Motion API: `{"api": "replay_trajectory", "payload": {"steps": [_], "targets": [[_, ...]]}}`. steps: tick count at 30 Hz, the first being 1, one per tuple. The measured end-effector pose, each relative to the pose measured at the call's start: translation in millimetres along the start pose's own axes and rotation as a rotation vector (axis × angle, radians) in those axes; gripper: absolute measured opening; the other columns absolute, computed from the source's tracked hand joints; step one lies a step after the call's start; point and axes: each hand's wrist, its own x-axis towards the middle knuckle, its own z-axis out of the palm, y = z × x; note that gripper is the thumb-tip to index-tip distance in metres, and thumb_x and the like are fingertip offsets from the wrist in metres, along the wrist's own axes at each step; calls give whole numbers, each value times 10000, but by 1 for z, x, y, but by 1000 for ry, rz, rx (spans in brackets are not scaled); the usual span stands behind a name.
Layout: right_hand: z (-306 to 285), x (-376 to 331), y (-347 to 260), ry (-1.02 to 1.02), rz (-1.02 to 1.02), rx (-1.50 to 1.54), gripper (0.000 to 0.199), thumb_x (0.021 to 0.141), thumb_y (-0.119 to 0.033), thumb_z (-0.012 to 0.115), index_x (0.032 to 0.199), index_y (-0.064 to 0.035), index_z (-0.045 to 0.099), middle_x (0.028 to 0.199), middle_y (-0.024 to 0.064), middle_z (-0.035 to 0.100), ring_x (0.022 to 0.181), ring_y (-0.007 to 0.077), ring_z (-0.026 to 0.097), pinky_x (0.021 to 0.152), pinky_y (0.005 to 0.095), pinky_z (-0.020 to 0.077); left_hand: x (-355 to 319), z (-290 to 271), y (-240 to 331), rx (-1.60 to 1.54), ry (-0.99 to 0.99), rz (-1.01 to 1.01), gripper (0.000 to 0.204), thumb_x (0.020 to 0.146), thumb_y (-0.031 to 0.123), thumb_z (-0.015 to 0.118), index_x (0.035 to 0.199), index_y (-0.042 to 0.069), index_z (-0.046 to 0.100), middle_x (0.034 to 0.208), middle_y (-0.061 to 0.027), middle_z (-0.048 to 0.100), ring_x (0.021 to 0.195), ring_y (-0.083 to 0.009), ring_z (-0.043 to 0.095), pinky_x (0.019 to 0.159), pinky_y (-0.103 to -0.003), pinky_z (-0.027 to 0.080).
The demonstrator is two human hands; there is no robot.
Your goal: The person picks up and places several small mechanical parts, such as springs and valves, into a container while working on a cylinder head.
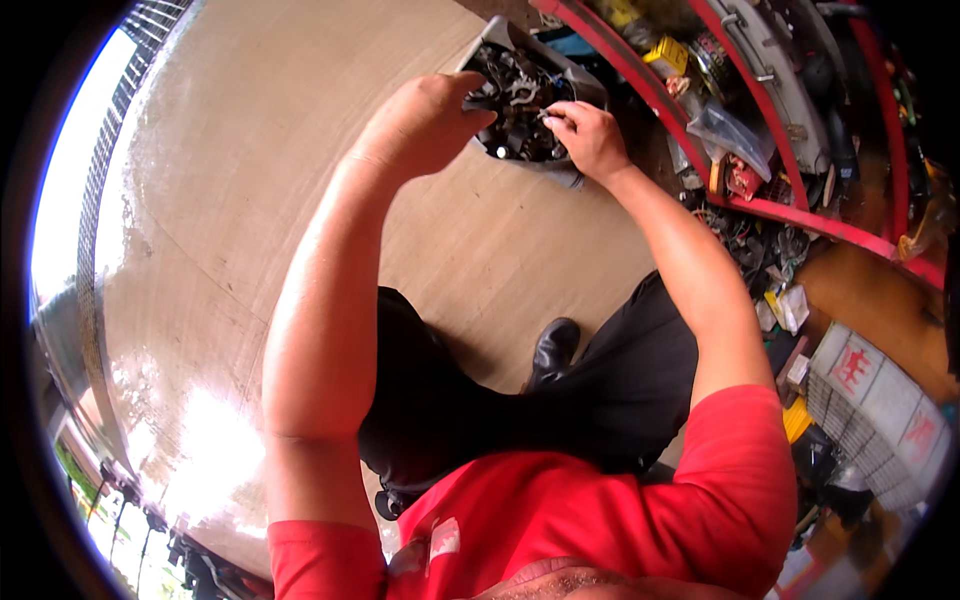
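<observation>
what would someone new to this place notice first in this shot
Probably the bright red shirt across the lower middle. Next, the grey bin of jumbled dark parts at the top, with the left hand and right hand at its sides. The cluttered red rack at upper right also stands out.

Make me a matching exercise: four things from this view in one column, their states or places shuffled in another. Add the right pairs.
Things
1. Left hand
2. Right hand
3. Grey bin
4. Shoe

States or places
A. Filled with jumbled dark parts
B. Glossy black, on the floor
C. Thumb and fingers apart
D. Pinching a small piece

Pairs: 1-C, 2-D, 3-A, 4-B
</observation>
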Motion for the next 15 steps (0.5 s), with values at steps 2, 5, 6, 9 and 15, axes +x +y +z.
{"api": "replay_trajectory", "payload": {"steps": [2,5,6,9,15], "targets": [[-24,13,-46,110,-247,66,155,840,-113,724,973,-43,687,794,93,642,659,206,619,605,314,492,6,5,-3,-81,80,46,327,884,268,656,1131,55,681,957,-202,704,931,-377,667,818,-455,528],[-46,16,-93,164,-355,83,194,798,-15,746,973,-53,672,745,57,585,603,162,565,554,281,462,10,15,1,-331,82,2,268,883,215,641,1065,33,714,949,-199,711,890,-322,693,794,-392,543],[-50,18,-97,193,-371,100,200,798,-11,745,977,-54,668,742,55,577,602,162,560,554,283,461,13,14,7,-411,67,15,267,880,206,644,1059,21,714,924,-191,717,867,-291,702,779,-370,544],[-56,26,-103,249,-417,151,203,801,4,733,978,-52,650,736,48,560,603,161,546,551,289,459,21,11,17,-800,-64,-92,238,941,170,607,1067,-20,676,890,-100,709,829,-154,670,742,-299,538],[-57,32,-112,279,-506,204,187,802,15,727,953,-44,635,773,52,591,617,161,563,558,295,467,19,13,8,-1151,-97,-101,248,1002,198,568,1105,-23,614,940,-71,688,858,-144,676,766,-290,557]]}}
